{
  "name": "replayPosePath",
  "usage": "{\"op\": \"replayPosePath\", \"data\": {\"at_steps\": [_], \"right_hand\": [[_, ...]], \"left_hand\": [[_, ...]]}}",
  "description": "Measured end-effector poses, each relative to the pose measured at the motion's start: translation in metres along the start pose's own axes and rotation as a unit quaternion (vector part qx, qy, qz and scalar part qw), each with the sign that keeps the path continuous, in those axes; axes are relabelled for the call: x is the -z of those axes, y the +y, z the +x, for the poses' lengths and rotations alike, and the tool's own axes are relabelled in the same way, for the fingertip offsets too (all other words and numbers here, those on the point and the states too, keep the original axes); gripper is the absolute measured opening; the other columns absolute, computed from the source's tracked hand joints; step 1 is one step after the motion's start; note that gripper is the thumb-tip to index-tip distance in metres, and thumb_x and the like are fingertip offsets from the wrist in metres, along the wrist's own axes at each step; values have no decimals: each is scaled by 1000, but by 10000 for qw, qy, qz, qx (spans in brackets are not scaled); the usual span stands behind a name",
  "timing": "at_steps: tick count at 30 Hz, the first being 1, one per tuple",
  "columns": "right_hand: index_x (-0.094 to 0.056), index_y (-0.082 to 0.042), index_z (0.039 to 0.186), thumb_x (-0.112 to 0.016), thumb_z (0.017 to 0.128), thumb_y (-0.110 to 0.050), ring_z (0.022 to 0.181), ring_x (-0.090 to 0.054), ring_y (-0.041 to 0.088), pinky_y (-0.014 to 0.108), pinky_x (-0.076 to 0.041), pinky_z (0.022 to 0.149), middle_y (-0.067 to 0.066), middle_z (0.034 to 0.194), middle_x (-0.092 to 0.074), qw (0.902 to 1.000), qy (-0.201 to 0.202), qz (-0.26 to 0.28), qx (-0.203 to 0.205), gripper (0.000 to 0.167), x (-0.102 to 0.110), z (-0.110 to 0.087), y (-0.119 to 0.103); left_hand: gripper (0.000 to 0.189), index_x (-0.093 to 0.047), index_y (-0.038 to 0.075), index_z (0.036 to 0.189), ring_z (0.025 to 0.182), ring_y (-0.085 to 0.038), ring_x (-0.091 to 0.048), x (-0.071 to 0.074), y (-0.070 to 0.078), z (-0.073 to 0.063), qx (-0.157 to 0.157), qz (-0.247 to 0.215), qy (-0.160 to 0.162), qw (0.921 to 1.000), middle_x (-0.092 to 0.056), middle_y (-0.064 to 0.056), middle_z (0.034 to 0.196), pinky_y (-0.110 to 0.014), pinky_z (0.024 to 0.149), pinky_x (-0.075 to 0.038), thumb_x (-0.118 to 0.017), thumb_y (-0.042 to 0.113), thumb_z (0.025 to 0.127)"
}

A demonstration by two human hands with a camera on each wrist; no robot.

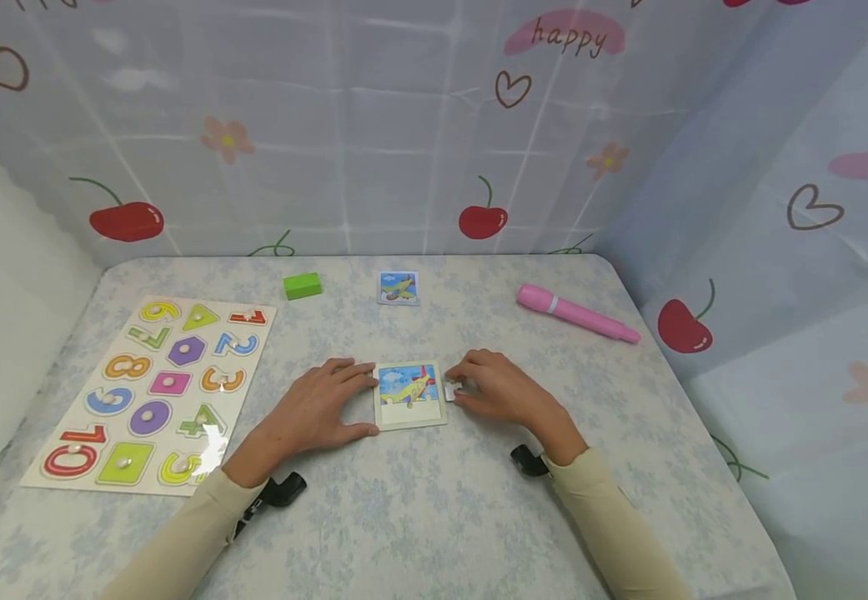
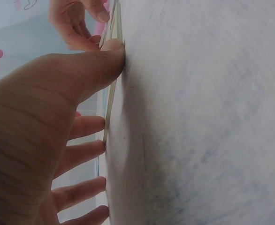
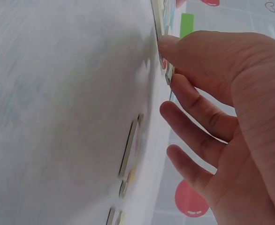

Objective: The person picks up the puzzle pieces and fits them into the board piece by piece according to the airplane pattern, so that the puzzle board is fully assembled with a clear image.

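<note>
A small jigsaw puzzle board (image 1: pixel 409 422) with a pale frame lies flat on the table, partly filled with pieces of an airplane picture; its lower strip shows bare. My left hand (image 1: pixel 319 406) spreads along the board's left side, index fingertip near the upper corner and thumb at the lower one, fingers fairly straight. At the right side, my right hand (image 1: pixel 504 390) pinches a small puzzle piece (image 1: pixel 452 388) between thumb and index finger, close beside the frame. In the right wrist view, several loose puzzle pieces (image 3: pixel 129 152) lie on the table below that hand.
Behind the board are a green block (image 1: pixel 302 286) and a small airplane picture card (image 1: pixel 398 287). A pink pen-shaped object (image 1: pixel 576 314) lies at the back right. To the left sits a large number-and-shape peg board (image 1: pixel 137 446). Printed curtains (image 1: pixel 373 167) border the table.
</note>
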State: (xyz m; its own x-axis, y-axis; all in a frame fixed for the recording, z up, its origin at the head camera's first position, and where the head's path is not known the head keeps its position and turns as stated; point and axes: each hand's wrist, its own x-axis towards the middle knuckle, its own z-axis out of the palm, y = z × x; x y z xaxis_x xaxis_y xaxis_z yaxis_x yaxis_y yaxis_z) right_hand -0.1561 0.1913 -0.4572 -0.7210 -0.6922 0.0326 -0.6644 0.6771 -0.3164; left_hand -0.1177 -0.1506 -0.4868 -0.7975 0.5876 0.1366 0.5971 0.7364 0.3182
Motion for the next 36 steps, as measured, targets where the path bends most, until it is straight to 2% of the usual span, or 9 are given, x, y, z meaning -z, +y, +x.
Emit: {"op": "replayPosePath", "data": {"at_steps": [6, 10, 16, 22, 28, 36], "right_hand": [[-79, -11, 122, -85, 95, -24, 89, -61, 14, 35, -53, 83, 0, 107, -71, 9990, 203, -223, 318, 30, -2, 6, -4], [-80, -13, 121, -87, 94, -25, 92, -64, 15, 37, -55, 86, -1, 106, -72, 9979, 325, -161, 529, 30, -2, 11, -11], [-81, -16, 124, -85, 95, -27, 100, -67, 18, 41, -55, 94, -2, 110, -73, 9973, 232, -152, 684, 31, -5, 22, -26], [-80, -17, 126, -82, 98, -29, 101, -66, 17, 41, -55, 94, -2, 110, -72, 9957, 123, -265, 876, 31, -14, 31, -38], [-79, -18, 127, -81, 99, -31, 104, -67, 16, 43, -53, 101, -5, 108, -72, 9950, 52, -267, 957, 31, -21, 37, -48], [-80, -23, 122, -81, 100, -35, 120, -66, 19, 46, -49, 110, -5, 117, -73, 9960, -129, -345, 820, 26, -28, 41, -56]], "left_hand": [[76, -67, 15, 147, 147, -38, -50, 1, 0, 0, -29, -13, 35, 10000, -56, -8, 160, -63, 107, -50, -84, 60, 88], [76, -67, 15, 147, 146, -38, -50, 1, 0, 1, -48, 4, 50, 10000, -57, -8, 160, -63, 107, -50, -84, 60, 88], [76, -68, 16, 146, 146, -36, -51, 0, -2, 2, -45, 36, 60, 10000, -57, -7, 159, -61, 106, -52, -84, 61, 88], [77, -68, 16, 146, 146, -35, -51, 0, -2, 2, -33, 49, 55, 10000, -57, -5, 159, -60, 107, -51, -84, 62, 88], [76, -68, 17, 146, 146, -35, -51, 0, -2, 1, -29, 46, 73, 10000, -57, -5, 159, -60, 108, -51, -84, 62, 88], [75, -68, 19, 146, 147, -35, -50, 0, -2, 2, 1, -34, 49, 10000, -57, -4, 160, -60, 107, -51, -83, 63, 88]]}}
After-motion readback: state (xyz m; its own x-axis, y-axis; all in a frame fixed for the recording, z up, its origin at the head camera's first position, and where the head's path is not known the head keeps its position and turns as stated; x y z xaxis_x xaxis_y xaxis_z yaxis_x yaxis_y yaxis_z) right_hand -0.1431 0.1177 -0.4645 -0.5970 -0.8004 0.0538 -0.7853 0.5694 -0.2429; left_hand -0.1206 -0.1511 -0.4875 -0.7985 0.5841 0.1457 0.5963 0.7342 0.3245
